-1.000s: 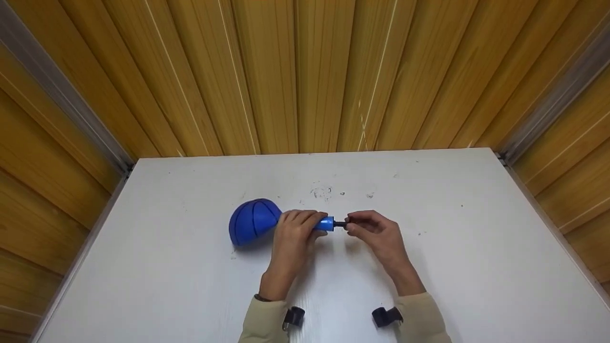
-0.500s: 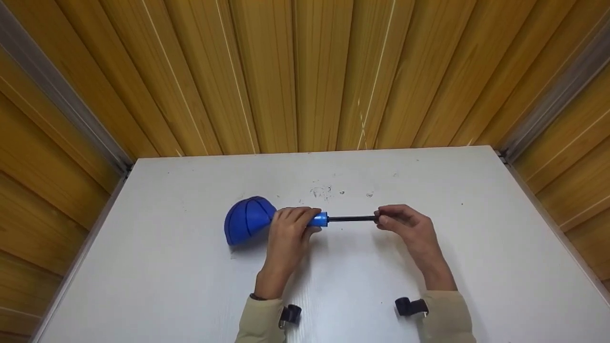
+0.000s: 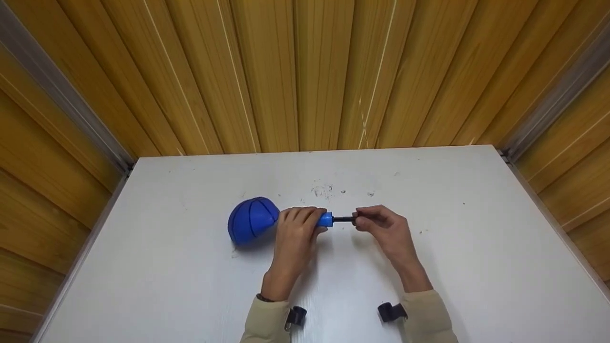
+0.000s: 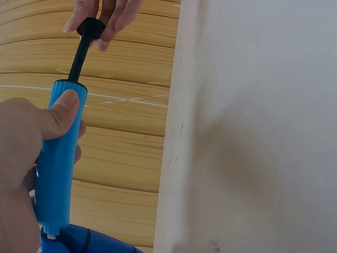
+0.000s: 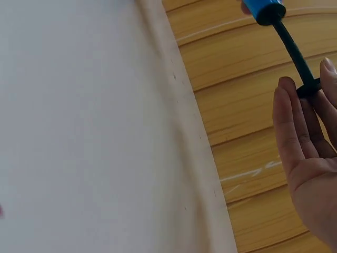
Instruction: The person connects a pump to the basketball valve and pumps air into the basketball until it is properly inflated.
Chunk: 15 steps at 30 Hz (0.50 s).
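Head view shows one blue pump (image 3: 326, 219) lying across your left hand (image 3: 293, 233), which is wrapped round its body; one end shows past your thumb side. From that end one black rod (image 3: 343, 219), partly drawn out, runs to one round black handle (image 4: 91, 27), and your right hand (image 3: 388, 233) pinches this between thumb and fingers. At the pump's other end, in the left wrist view, you see one metal tip (image 4: 51, 237) meeting one blue ball (image 3: 250, 224); whether it goes in, you cannot tell. The ball, caved in on one side and marked with dark lines, is just left of your left hand, on the near side of one white table (image 3: 190, 295)'s far edge. Two beige sleeves (image 3: 267, 321) cover your arms, with two black devices (image 3: 298, 315), one beside each cuff. Yellow panelled walls (image 3: 314, 76) rise on three sides.
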### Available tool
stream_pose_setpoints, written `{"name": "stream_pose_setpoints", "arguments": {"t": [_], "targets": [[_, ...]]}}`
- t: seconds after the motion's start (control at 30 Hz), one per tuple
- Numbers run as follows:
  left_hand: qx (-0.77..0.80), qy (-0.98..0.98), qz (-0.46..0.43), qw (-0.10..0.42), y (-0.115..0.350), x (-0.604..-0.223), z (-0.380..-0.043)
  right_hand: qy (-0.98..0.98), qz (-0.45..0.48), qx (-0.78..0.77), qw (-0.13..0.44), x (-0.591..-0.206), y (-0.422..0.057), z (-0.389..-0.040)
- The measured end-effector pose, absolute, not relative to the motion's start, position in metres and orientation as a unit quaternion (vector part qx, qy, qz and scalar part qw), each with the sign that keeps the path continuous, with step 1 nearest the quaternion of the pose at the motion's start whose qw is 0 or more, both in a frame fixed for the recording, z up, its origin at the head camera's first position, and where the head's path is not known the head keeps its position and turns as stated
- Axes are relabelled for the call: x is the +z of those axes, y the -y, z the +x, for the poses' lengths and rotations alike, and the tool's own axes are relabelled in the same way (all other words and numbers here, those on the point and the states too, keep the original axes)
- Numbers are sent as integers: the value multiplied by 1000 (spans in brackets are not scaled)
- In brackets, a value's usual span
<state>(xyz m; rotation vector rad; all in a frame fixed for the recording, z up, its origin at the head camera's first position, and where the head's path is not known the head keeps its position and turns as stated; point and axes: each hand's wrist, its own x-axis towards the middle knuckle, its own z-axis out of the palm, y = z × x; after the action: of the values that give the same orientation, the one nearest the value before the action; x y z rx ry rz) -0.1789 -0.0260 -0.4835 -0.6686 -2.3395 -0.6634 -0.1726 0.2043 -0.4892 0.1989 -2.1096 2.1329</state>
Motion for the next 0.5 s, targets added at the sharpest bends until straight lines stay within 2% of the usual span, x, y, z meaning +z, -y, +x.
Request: {"name": "stream_pose_setpoints", "arguments": {"t": [0.23, 0.5], "targets": [[-241, 883, -268, 300, 25, -483, -179, 689, 89, 717, 55, -494, -181, -173], [-273, 873, -284, 288, 34, -481, -181, 698, 101, 708, 37, -491, -189, -174]]}}
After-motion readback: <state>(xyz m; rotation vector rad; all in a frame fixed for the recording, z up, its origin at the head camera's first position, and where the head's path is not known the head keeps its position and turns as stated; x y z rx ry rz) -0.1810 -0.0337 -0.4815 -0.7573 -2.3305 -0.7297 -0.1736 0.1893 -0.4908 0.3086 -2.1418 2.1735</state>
